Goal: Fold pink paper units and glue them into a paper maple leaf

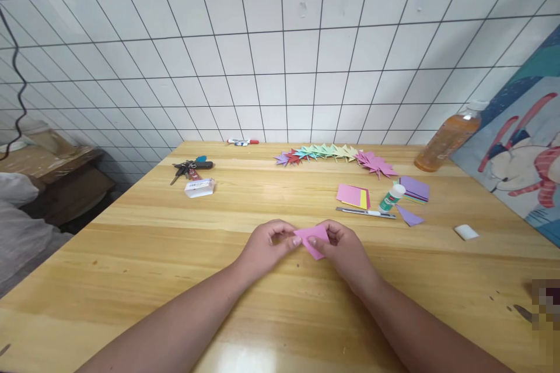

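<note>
A small pink sheet of paper (318, 233) is held between both hands above the wooden table. My left hand (272, 245) pinches its left corner between thumb and fingers. My right hand (345, 247) grips the right side, thumb lying on top and fingers behind. Whether the paper has a fold is hard to make out. Just beyond the hands lies a box cutter (366, 213). Behind it are pink and yellow paper squares (350, 194), an upright-leaning glue stick (391, 198) and a purple paper triangle (410, 215).
A row of folded colored paper pieces (328, 152) lies along the back. A purple-topped paper stack (414, 187), a drink bottle (450, 135) and an eraser-like white block (466, 232) are right. Keys (190, 168), a small white box (200, 187) and a marker (243, 141) are left.
</note>
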A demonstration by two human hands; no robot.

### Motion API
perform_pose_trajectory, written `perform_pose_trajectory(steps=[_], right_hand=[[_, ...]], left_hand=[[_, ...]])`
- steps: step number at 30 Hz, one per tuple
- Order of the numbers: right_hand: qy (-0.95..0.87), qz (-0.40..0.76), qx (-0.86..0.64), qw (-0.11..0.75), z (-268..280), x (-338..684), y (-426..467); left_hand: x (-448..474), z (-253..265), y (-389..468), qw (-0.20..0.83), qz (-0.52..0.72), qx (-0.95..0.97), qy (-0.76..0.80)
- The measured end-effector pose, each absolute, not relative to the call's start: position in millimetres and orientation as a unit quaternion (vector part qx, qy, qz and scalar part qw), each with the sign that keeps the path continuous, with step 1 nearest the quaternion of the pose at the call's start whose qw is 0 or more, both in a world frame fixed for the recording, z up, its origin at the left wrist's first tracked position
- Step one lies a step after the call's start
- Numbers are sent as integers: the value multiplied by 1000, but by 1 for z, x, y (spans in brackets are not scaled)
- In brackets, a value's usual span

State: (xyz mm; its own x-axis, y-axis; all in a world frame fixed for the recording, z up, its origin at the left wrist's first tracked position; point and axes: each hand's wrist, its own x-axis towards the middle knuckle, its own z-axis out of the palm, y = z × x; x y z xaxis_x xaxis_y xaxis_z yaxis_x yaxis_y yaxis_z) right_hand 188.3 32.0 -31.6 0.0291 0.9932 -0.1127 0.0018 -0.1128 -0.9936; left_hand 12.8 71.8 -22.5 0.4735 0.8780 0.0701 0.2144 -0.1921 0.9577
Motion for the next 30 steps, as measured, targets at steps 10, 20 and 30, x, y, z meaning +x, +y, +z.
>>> perform_pose_trajectory(steps=[10,20,30], right_hand=[[-546,467,-510,473,-33,183,28],[-591,411,-488,493,-31,187,29],[-591,443,-499,454,-23,186,26]], left_hand=[[16,-24,68,525,313,675,414],[13,-22,70,581,280,664,378],[5,-23,74,631,256,668,301]])
